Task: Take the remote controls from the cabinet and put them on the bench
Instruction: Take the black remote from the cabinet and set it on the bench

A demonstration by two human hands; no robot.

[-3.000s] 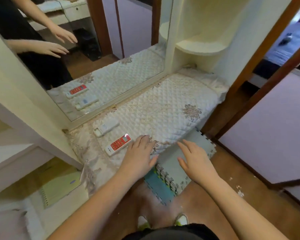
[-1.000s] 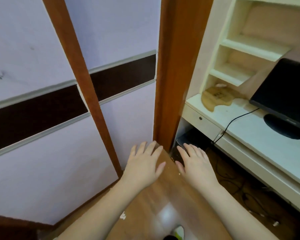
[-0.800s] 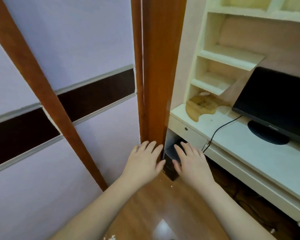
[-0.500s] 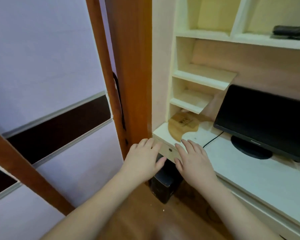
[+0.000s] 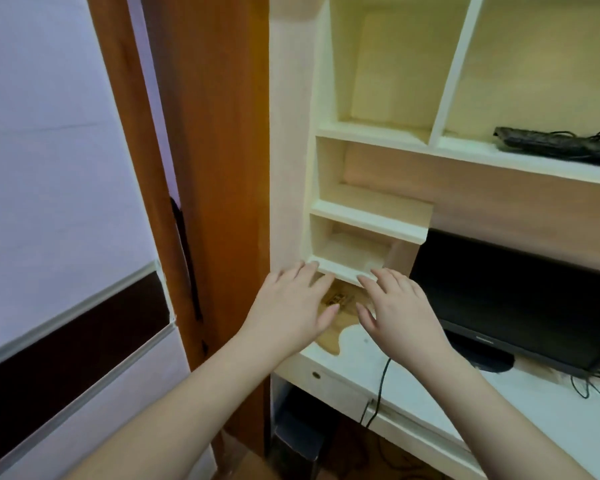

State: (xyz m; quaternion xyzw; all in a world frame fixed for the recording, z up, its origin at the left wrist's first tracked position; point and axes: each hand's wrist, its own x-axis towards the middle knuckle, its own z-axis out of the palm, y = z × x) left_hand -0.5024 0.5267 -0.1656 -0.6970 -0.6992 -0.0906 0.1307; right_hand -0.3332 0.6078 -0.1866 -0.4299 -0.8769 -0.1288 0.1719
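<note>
Both my hands are held out flat in front of a cream shelf unit [image 5: 371, 216], palms down, holding nothing. My left hand [image 5: 291, 306] hovers just below the lowest small shelf, at its left corner. My right hand [image 5: 395, 310] is beside it, over the desk top. A long black object with cables [image 5: 561, 145] lies on the upper right shelf; I cannot tell whether it is a remote control. The small shelves near my hands look bare. The bench is out of view.
A black monitor [image 5: 520, 299] stands on the white desk [image 5: 499, 407] at the right, its cable hanging over the front edge. A tan wooden piece [image 5: 336, 327] lies on the desk under my hands. A brown wooden post [image 5: 215, 168] and lilac wardrobe doors [image 5: 59, 202] fill the left.
My view has swung away from the bench, where two remotes lay, past the wardrobe doors to the shelf unit. My open hands have risen from floor level to the lowest shelf.
</note>
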